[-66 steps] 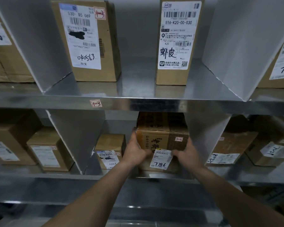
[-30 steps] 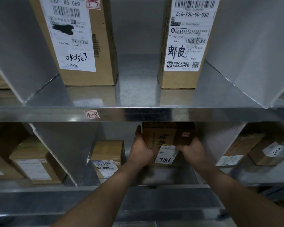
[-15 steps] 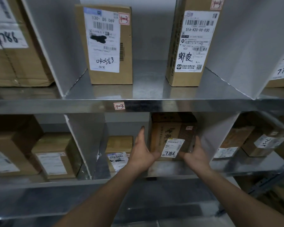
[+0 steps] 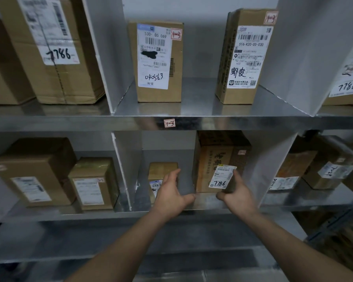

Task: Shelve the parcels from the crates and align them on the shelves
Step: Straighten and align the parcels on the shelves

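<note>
A brown parcel (image 4: 216, 159) with a white label reading 7786 stands upright on the lower metal shelf (image 4: 90, 215), at the right of the middle bay. My left hand (image 4: 171, 192) is spread open just left of it, thumb tip near its bottom left corner, in front of a small parcel (image 4: 161, 168). My right hand (image 4: 237, 195) has its fingers lying flat against the parcel's front right face beside the label, thumb held apart below. Neither hand grips the parcel.
Two upright parcels (image 4: 157, 62) (image 4: 245, 58) stand on the upper shelf (image 4: 110, 123), tagged 1-3. White dividers (image 4: 126, 169) (image 4: 271, 165) bound the bay. More boxes (image 4: 35, 171) (image 4: 94, 184) fill the left bay, others (image 4: 324, 167) the right.
Both hands have come off the sides of the 7786 parcel; my left hand has drifted left and opened wider. The parcel stays set back on the shelf. The view has shifted.
</note>
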The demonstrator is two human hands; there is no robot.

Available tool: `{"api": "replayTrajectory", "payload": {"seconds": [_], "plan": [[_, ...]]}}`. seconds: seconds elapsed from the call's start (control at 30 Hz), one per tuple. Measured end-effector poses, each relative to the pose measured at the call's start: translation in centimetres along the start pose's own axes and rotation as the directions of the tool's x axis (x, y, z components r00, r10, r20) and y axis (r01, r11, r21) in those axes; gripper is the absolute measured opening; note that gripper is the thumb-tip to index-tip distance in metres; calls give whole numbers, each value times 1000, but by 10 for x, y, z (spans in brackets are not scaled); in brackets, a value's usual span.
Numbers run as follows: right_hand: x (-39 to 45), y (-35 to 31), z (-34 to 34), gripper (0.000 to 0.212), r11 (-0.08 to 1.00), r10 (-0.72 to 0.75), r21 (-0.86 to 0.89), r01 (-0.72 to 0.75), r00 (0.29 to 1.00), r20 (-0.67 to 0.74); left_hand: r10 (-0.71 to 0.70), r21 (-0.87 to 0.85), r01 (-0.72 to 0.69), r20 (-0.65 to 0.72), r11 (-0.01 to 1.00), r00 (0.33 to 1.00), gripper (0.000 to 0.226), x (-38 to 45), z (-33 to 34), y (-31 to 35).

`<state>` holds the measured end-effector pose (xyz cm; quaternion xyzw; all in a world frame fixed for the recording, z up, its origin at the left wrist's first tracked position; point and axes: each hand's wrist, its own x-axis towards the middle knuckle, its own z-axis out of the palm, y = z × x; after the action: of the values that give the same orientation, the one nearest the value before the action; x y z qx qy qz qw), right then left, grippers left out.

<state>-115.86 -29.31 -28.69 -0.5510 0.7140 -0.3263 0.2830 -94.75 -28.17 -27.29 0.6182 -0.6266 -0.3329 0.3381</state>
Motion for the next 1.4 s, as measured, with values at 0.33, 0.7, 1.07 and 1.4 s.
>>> {"api": "replayTrajectory", "payload": {"seconds": [0.33, 0.7, 1.07, 1.4], "plan": [[-13, -18, 5, 101, 998, -55, -12, 57, 989, 139, -54, 84, 68, -157, 994, 986, 85, -34, -27, 0], [-40, -26, 10, 110, 990, -113, -52, 129, 961, 251, -83, 77, 98, -179, 992, 980, 102, -63, -35, -4], [-35, -54, 56, 111, 995, -45, -77, 60, 981, 189, -107, 44, 110, -59, 993, 992, 115, -35, -59, -41], [-26, -75, 105, 106, 997, 41, -66, -34, 994, 105, -110, -30, 113, 92, 993, 990, 123, 8, -71, -81]]}}
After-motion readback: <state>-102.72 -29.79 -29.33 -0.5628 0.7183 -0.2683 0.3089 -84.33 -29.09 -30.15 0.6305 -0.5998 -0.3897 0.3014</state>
